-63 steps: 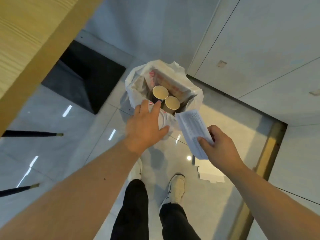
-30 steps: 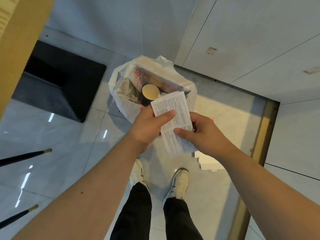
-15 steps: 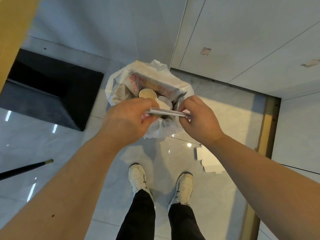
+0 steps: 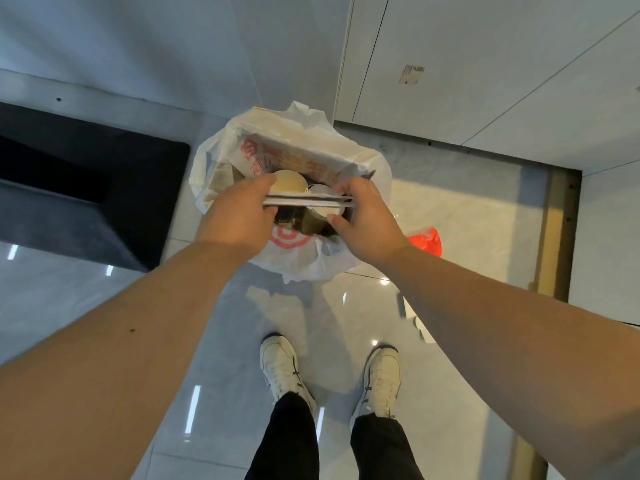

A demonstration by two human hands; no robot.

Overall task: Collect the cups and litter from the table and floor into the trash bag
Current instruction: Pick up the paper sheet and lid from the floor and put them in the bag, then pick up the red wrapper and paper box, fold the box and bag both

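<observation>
Your left hand point(image 4: 239, 216) and right hand point(image 4: 367, 216) each pinch one end of the folded paper point(image 4: 306, 201), fingers point(image 4: 341, 188) pressed tight on it, and it lies flat between them, right over the open trash bag point(image 4: 294, 261). The paper cups point(image 4: 289, 181) stand tall inside. If you let go now, the paper could land on them and slide out onto the floor point(image 4: 450, 202), near the red wrapper point(image 4: 427, 240).

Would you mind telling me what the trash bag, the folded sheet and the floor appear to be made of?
Trash bag: thin translucent white plastic, crinkled, with red print. Folded sheet, held by the left hand and right hand: probably paper, white with thin layered edges. Floor: glossy grey tile, probably polished stone or ceramic, mirroring lights.
</observation>
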